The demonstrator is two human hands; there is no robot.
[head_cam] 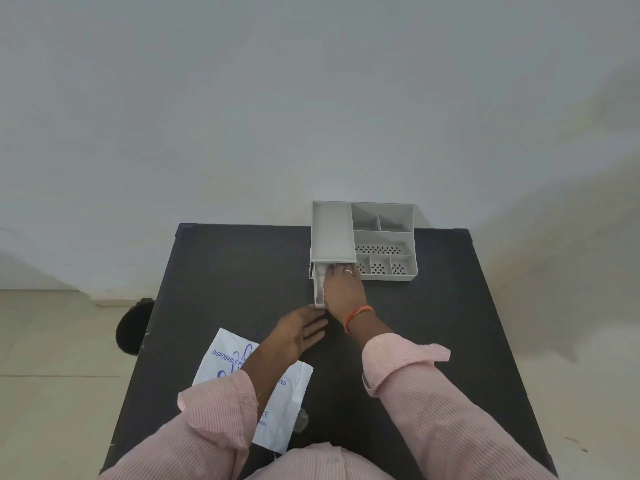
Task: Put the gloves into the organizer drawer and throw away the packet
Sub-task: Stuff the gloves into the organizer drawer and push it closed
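Note:
A grey organizer [384,237] stands at the table's far edge, its drawer [318,292] pulled out toward me. Pale gloves [320,273] lie inside the drawer. My right hand [343,289] lies flat over the drawer, fingers pressing down on the gloves. My left hand [301,332] rests open on the table just in front of the drawer's front corner, touching or nearly touching it. The white packet [277,403] with blue print lies flat on the table under my left forearm, near the front left.
The black table [433,323] stands against a white wall. A dark round bin [133,327] sits on the floor by the table's left edge. The organizer's top compartments look empty.

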